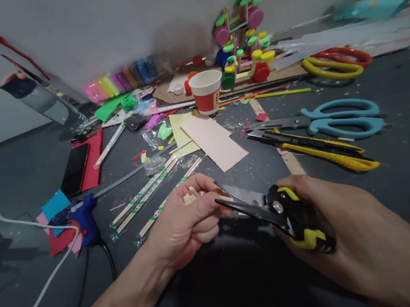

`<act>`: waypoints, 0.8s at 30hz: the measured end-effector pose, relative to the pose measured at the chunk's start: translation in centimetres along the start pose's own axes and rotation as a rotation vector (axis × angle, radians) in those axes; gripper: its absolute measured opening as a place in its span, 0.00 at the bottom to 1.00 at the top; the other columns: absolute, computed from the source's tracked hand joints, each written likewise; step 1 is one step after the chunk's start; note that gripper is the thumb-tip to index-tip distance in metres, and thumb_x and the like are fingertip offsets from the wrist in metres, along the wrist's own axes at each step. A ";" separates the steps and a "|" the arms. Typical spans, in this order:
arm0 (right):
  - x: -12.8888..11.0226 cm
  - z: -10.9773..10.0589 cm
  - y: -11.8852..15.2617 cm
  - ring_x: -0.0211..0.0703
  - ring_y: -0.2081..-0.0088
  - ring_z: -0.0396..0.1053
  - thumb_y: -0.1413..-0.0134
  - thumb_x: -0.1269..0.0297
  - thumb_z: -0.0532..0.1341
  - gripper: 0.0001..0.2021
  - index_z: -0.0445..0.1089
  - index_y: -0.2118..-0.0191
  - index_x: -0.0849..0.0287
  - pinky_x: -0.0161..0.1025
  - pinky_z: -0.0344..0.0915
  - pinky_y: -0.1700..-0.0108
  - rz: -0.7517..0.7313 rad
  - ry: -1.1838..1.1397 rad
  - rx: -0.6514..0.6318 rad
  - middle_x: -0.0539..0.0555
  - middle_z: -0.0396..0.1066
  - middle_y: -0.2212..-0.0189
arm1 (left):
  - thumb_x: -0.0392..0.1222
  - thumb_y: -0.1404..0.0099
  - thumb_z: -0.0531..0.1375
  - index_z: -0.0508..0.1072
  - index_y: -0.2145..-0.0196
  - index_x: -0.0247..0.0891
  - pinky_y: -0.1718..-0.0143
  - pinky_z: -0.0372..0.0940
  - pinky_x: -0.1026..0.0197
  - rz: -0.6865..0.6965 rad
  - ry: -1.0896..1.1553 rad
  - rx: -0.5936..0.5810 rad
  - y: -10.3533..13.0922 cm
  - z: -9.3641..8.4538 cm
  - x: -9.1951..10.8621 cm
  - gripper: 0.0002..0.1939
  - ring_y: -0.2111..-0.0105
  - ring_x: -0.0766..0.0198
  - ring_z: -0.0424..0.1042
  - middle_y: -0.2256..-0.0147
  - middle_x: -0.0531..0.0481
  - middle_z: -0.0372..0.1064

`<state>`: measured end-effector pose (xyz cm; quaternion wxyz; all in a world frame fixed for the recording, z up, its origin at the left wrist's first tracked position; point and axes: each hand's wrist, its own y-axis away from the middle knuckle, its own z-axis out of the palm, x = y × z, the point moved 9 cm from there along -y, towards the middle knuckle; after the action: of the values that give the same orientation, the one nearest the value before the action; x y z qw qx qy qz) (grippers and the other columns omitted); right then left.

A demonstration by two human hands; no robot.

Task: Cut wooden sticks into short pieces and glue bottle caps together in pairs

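Closed fingers of my left hand [184,223] hold several short wooden stick pieces [192,194], whose ends show above the fingers. A piece also pokes out between thumb and forefinger toward the blades. My right hand [351,229] is wrapped round black-and-yellow shears [287,213], their blades parted at my left fingertips and around the end of that piece. Paper-wrapped chopsticks [144,196] with green print lie just beyond my left hand. Pale card [212,139] lies ahead of both hands.
A blue glue gun [85,217] with its cable lies left, near a phone [75,168]. Blue-handled scissors [342,120] and a yellow utility knife [324,151] lie right. Behind stand a paper cup [207,94] and colourful wheeled stick models [246,55]. A water bottle [47,102] leans back left.
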<state>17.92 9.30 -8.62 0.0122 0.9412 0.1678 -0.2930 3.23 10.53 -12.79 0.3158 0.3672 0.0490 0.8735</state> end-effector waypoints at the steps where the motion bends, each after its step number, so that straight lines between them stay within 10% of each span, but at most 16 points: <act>1: 0.0 0.0 0.0 0.52 0.71 0.71 0.41 0.50 0.59 0.14 0.68 0.61 0.55 0.41 0.68 0.72 -0.002 0.005 0.004 0.55 0.69 0.74 | 0.32 0.39 0.66 0.70 0.70 0.37 0.87 0.41 0.77 -0.004 0.002 -0.011 0.0 0.1 -0.1 0.08 0.88 0.81 0.37 0.81 0.55 0.72; 15: 0.2 0.6 1.0 0.48 0.71 0.71 0.42 0.62 0.58 0.07 0.63 0.57 0.54 0.41 0.63 0.73 -0.097 -0.073 -0.088 0.52 0.71 0.69 | 0.39 0.48 0.74 0.74 0.73 0.34 0.86 0.45 0.72 0.131 -0.247 0.091 0.3 -0.4 0.7 0.13 0.87 0.77 0.57 0.78 0.47 0.77; 24: 0.3 1.0 1.3 0.46 0.76 0.67 0.42 0.63 0.57 0.03 0.60 0.64 0.52 0.40 0.59 0.76 -0.090 -0.064 -0.133 0.50 0.70 0.73 | 0.34 0.45 0.72 0.79 0.73 0.38 0.75 0.65 0.69 0.249 -0.229 0.065 0.7 -0.2 1.1 0.06 0.76 0.68 0.77 0.73 0.50 0.80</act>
<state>18.01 8.05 -9.75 0.0668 0.9200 0.2284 -0.3113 2.17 10.68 -12.07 0.1967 0.4774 -0.0050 0.8563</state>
